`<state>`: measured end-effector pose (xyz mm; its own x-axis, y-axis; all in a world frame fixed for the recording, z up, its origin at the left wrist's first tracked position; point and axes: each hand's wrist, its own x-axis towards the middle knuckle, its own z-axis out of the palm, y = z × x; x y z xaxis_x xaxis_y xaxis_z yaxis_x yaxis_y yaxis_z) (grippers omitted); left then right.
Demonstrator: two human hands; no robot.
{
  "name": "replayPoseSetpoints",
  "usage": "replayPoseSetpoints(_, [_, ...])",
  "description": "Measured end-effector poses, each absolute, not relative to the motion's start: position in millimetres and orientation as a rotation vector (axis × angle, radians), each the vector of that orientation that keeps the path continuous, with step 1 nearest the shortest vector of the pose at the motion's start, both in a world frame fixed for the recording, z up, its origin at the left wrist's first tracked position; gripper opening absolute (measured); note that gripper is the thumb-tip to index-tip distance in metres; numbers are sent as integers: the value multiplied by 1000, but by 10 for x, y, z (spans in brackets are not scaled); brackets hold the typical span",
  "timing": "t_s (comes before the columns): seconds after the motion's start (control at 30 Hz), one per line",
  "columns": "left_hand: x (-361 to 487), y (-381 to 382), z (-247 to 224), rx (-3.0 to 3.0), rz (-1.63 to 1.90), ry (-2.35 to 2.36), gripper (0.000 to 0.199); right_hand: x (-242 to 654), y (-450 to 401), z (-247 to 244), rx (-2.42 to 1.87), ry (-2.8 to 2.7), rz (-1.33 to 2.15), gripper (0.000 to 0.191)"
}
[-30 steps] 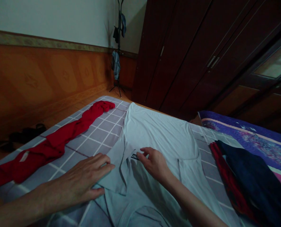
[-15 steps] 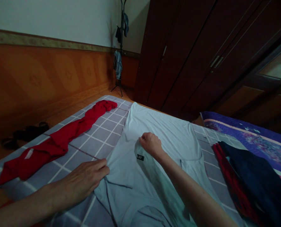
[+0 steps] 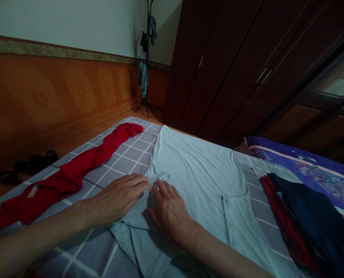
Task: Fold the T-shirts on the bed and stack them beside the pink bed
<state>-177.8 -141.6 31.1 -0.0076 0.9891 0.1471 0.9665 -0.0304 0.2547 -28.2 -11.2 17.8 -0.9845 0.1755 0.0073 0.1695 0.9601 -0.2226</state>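
Note:
A pale grey-green shirt (image 3: 200, 166) lies spread on the checked bed sheet, its hem toward the wardrobe. My left hand (image 3: 125, 195) is at the shirt's left edge, its fingers pressed together on a pinch of fabric. Beside it, almost touching, my right hand (image 3: 170, 210) rests on the shirt with its fingers stretched out and slightly bent. Fabric is bunched in small folds just beyond the fingertips. The near part of the shirt is partly hidden under my right forearm.
A red garment (image 3: 73, 170) stretches along the bed's left side. Folded dark blue and red clothes (image 3: 313, 216) lie at the right, near a purple patterned blanket (image 3: 310, 166). Dark sandals (image 3: 29, 165) are on the floor. A coat stand (image 3: 147, 58) and wardrobe (image 3: 232, 58) stand behind.
My right hand has moved left and nearer, from a closed grip to spread fingers on the shirt. My left hand has shifted right and up. The black label is no longer visible.

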Motion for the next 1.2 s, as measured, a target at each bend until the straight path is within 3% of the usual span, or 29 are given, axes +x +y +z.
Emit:
replayPoseSetpoints(0.13, [-1916, -1057, -1, 2177, 272, 2061, 47, -20, -312, 15, -148, -3143, 640, 78])
replayPoseSetpoints(0.27, [-1970, -911, -168, 2184, 223, 2101, 58, 187, -249, -77, -154, -3109, 686, 76])
replayPoseSetpoints(0.43, [-1956, -852, -130, 2136, 120, 2107, 63, 486, 58, 22, -189, -3049, 414, 74])
replayPoseSetpoints(0.67, [-1929, -684, -225, 2121, 143, 2216, 68, 1110, 995, 62, -703, -2710, -129, 60])
replayPoseSetpoints(0.9, [-1980, -704, -343, 2185, 154, 2146, 66, 1439, 1270, -535, -896, -2769, -231, 66])
replayPoseSetpoints(1.2, [-1866, -817, -228, 2245, 115, 2040, 67, 1476, 1253, -558, -878, -2755, -271, 66])
